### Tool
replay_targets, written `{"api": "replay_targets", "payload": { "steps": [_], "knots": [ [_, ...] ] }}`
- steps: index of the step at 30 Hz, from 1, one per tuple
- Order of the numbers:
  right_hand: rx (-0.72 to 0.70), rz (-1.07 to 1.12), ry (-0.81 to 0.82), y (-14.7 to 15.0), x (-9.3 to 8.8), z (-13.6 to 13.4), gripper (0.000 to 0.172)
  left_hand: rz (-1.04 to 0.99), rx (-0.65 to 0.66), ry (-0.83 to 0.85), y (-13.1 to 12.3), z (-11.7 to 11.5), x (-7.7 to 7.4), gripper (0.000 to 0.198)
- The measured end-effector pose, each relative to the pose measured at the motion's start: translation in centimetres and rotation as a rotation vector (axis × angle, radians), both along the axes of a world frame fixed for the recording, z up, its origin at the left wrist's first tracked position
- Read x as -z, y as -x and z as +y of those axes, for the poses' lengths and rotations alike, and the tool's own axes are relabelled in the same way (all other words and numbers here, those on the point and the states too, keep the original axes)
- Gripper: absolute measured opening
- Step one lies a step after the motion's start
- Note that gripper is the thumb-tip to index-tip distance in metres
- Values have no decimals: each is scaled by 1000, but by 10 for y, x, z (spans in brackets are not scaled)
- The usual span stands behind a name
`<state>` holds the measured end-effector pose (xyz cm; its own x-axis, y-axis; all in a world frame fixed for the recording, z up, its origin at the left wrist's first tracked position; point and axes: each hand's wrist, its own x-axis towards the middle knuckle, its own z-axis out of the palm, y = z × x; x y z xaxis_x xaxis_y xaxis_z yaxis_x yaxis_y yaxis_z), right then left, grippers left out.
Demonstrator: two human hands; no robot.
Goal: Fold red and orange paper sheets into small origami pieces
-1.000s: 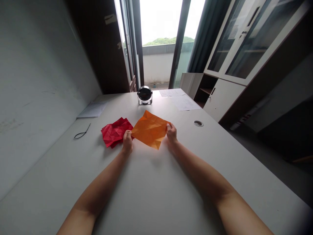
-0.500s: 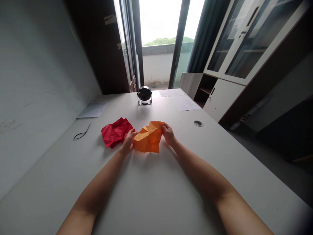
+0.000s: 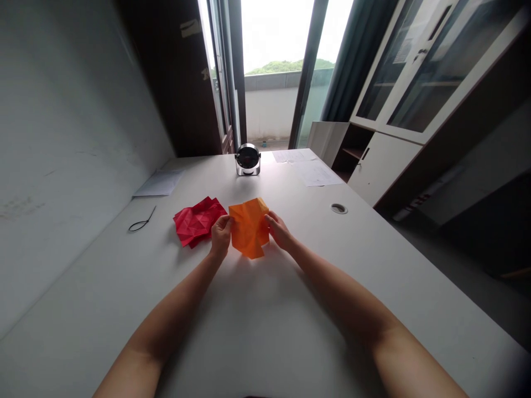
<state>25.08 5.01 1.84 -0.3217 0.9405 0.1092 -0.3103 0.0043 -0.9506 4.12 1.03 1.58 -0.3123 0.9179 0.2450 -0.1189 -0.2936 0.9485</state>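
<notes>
An orange sheet of creased paper (image 3: 249,228) is held up just above the white table (image 3: 257,326), between my two hands. My left hand (image 3: 221,234) pinches its upper left edge. On the other side, my right hand (image 3: 279,229) grips the right edge, thumb toward me. Left of my left hand lies creased red paper (image 3: 198,221), apparently more than one sheet, overlapped in a loose pile.
A black cable tie (image 3: 141,225) lies at the left. Toward the back stands a round black device on a silver stand (image 3: 248,160). White papers (image 3: 317,173) lie at the back right, another (image 3: 158,183) at the back left. A cable hole (image 3: 339,208) pierces the table's right side.
The orange paper has been turned and raised more upright. My left hand has shifted its hold to the upper left edge; my right hand has moved slightly left and lower.
</notes>
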Motion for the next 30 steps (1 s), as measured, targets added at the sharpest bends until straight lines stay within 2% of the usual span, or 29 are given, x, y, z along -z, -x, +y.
{"api": "replay_targets", "payload": {
  "steps": [3,5,7,10,12,14,19,21,24,27,30],
  "knots": [
    [-147,-3,31,7,-1,-7,55,39,-81,-14,-1,-4,-8,25],
    [-173,9,32,12,0,-9,52,46,-134,-8,-1,-4,-11,26],
    [-118,30,15,17,3,-11,43,46,-191,1,3,-1,-13,27],
    [86,14,11,27,8,-12,33,72,-341,-6,19,3,-14,24],
    [188,-45,-10,36,9,-11,30,141,-470,-33,37,3,-16,22],
    [217,-125,-78,48,7,-9,25,211,-542,-82,60,3,-18,20],
    [227,-372,-321,102,-18,8,23,321,-685,-48,129,10,-24,17],
    [238,-442,-387,125,-31,21,27,373,-729,16,155,17,-25,21],
    [234,-490,-426,151,-38,40,46,506,-779,245,188,26,-22,34],
    [196,-595,-359,158,-25,51,51,769,-754,502,205,30,-14,49],
    [178,-686,-346,145,2,52,37,1147,-730,477,202,32,-7,53]
  ]
}}
